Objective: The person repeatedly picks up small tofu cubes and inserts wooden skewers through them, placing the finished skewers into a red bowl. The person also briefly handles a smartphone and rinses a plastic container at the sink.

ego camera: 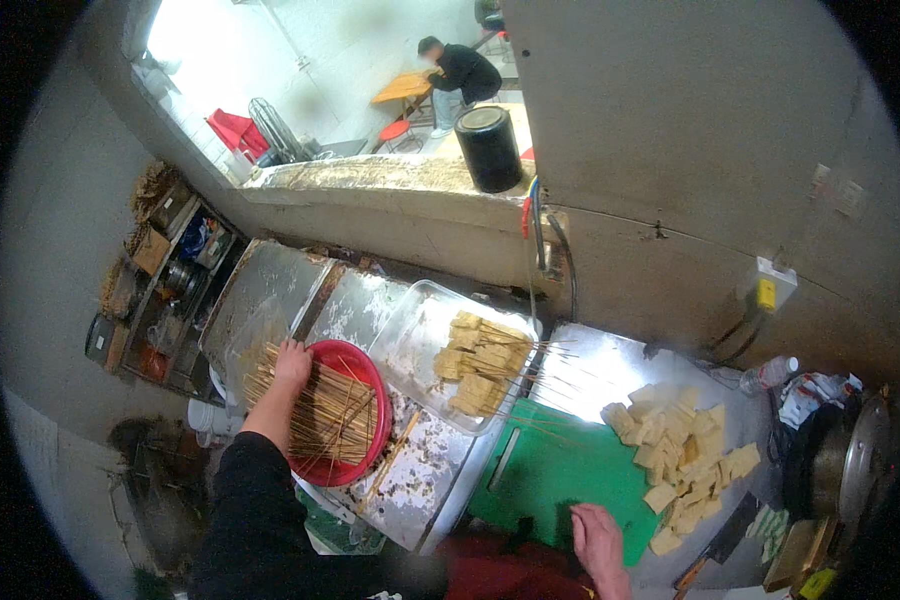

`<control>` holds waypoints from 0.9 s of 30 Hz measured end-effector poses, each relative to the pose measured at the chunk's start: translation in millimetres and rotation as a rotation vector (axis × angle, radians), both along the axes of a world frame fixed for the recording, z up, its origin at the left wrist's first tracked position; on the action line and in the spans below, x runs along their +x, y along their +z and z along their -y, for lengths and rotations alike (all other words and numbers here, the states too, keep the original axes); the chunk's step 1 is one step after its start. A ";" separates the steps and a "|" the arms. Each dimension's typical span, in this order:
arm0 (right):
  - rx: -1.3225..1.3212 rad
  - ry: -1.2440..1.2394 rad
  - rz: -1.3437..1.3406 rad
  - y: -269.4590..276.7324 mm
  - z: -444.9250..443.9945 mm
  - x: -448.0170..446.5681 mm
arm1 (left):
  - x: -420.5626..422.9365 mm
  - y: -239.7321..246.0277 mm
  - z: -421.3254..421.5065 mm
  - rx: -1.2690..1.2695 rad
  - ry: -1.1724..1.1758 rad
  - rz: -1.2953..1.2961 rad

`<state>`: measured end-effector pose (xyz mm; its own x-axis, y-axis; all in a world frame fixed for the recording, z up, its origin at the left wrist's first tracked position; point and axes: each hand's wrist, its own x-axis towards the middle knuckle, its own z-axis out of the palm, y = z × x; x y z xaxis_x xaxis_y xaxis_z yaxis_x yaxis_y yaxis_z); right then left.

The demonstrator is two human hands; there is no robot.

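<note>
My left hand [294, 365] rests on the bundle of thin wooden skewers [337, 424] in a red plastic basin [385, 420], near its far left rim. Its fingertips are hidden, so any grip on a skewer is unclear. Low over the green cutting board [547, 465] is my right hand [600, 544], fingers curled and close together, with nothing visible in them. Skewered tofu pieces [484, 360] lie in a clear plastic tray [405, 341], their sticks poking out over its right side. Loose tofu slices [690, 450] are heaped at the board's right edge and beyond.
A cleaver [731, 529] lies right of the tofu heap, near a metal pot lid [866, 457] and a plastic bottle [769, 375]. Loose skewers [390, 461] lie beside the basin. On the ledge stands a black canister [489, 150]; a person [461, 79] sits beyond it.
</note>
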<state>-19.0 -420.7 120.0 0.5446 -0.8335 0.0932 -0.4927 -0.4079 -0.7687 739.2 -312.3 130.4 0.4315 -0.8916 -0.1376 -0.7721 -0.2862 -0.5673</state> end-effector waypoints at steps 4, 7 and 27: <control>-0.051 0.035 0.008 13.3 21.5 3.7 | -5.5 1.2 -10.1 0.023 -0.013 0.034; -0.097 0.019 -0.006 23.9 23.0 -3.0 | -12.0 12.5 -13.2 0.070 -0.077 0.089; -0.207 0.137 0.173 33.4 -34.0 -53.1 | -254.5 327.4 2.3 -0.459 -0.364 0.213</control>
